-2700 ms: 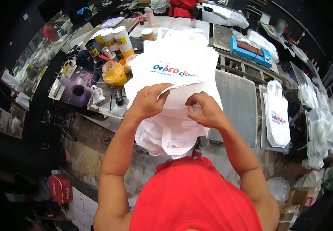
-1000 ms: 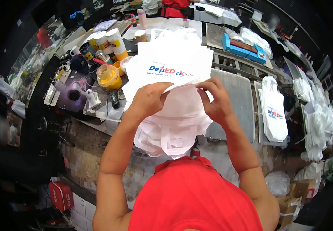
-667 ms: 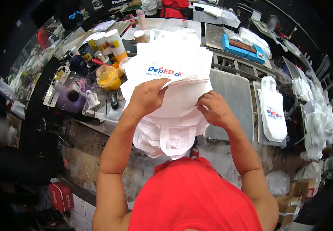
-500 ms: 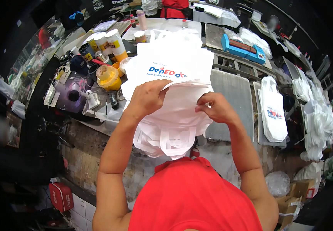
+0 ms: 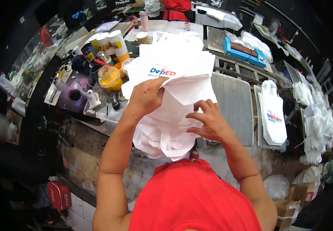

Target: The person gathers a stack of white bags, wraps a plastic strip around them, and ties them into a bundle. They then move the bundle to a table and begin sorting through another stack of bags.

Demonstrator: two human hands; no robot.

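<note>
A thick stack of white tote bags (image 5: 191, 61) lies in front of me, the top one printed "DepED" in blue and red. My left hand (image 5: 147, 96) is closed on the folded-back edge of the upper bags, thumb hidden under the fabric. On the right, its edge droops toward me in a loose fold. My right hand (image 5: 207, 121) is just below that fold, fingers apart and holding nothing, close to the bags underneath. White bag handles (image 5: 168, 144) hang over the near side of the stack.
Left of the stack stand a tub of yellow ink (image 5: 109, 80) and several white-lidded containers (image 5: 116, 38). A grey platen (image 5: 234, 109) lies to the right. Beyond it, more printed bags (image 5: 273, 115) rest on another board. A blue machine (image 5: 244, 53) sits behind; a person in red (image 5: 176, 9) stands at the far end.
My right hand has opened and moved slightly down, off the bags' edge. The right part of the top bag has flopped toward me, covering part of the print. My left hand keeps its hold.
</note>
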